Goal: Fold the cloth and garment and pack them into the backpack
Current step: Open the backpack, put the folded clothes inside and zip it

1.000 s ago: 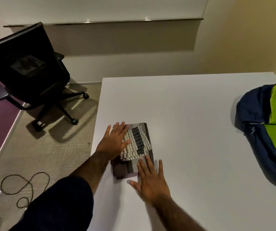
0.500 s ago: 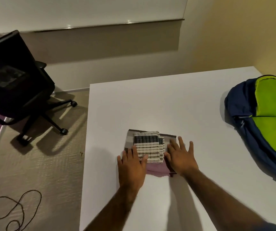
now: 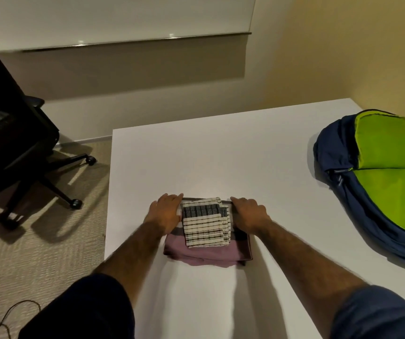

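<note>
striped cloth [image 3: 205, 226]: folded small, it's sitting on top of the mauve garment [image 3: 206, 254], toward the far side, so the garment's near edge is poking out toward the person.
mauve garment: folded into a rough square, it's lying flat on the white table [image 3: 221, 155], near the table's left edge and a bit back from the near one.
left hand [image 3: 166, 211]: it's lying on the garment's left side right beside the cloth, fingers pretty straight and together, reaching the far left corner. Pressing rather than grabbing, far as I can see.
right hand [image 3: 249, 214]: it's arching over the far right corner, fingers bending down over the garment's edge and gripping it.
backpack [image 3: 380, 182]: navy with lime green panels, it's lying flat at the table's right side, running off the frame. It's well apart from the stack, with white tabletop stretching between them.
off the table: a black office chair [image 3: 8, 133] is standing on the carpet to the left, well apart from the table edge, and a cable [image 3: 5, 316] is trailing across the floor.
</note>
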### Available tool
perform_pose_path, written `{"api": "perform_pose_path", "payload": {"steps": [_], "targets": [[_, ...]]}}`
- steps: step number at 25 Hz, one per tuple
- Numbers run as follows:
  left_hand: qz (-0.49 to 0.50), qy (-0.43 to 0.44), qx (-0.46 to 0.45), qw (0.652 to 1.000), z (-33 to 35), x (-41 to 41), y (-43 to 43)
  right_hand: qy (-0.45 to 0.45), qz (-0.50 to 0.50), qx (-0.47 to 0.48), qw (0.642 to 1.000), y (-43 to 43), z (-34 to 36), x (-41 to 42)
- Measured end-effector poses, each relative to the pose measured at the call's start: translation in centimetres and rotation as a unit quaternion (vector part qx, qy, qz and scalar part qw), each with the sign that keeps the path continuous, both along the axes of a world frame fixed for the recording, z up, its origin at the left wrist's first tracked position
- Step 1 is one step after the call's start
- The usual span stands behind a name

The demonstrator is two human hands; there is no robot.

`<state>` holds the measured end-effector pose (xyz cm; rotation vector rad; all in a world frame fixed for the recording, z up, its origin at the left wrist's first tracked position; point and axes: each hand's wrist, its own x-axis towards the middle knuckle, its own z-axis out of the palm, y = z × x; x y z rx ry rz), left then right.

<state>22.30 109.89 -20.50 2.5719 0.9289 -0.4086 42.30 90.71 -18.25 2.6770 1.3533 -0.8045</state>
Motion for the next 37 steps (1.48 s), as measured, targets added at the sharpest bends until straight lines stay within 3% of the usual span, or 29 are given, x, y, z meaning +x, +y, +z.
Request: {"api": "perform_pose_path", "payload": {"steps": [4,11,16,21,24,31,37], "targets": [[-0.013,0.033,0.031,0.999,-0.1,0.9,0.4,-0.016,-0.01,-0.008,1.0,0.5,-0.1,0.3],[0.049,-0.027,0.059,0.997,1.2,1.8,-1.7,0.059,-0.149,0.094,0.983,0.4,-1.4,0.6],[0.082,0.029,0.034,0.996,0.9,1.9,-0.8,0.082,-0.185,0.114,0.973,-0.1,-1.8,0.8],[0.206,-0.142,-0.13,0.96,0.7,0.8,-2.3,0.13,-0.281,0.25,0.917,-1.3,-2.1,-0.4],[0.248,-0.203,-0.148,0.936,1.1,1.1,-3.4,0.13,-0.289,0.274,0.908,-1.2,-1.7,-0.4],[0.26,-0.237,-0.161,0.922,4.0,4.6,-5.8,0.143,-0.33,0.296,0.885,-3.8,1.9,2.9],[0.21,-0.273,-0.165,0.924,8.7,14.4,-11.9,0.101,-0.345,0.317,0.877,-10.9,7.5,12.3]]}}
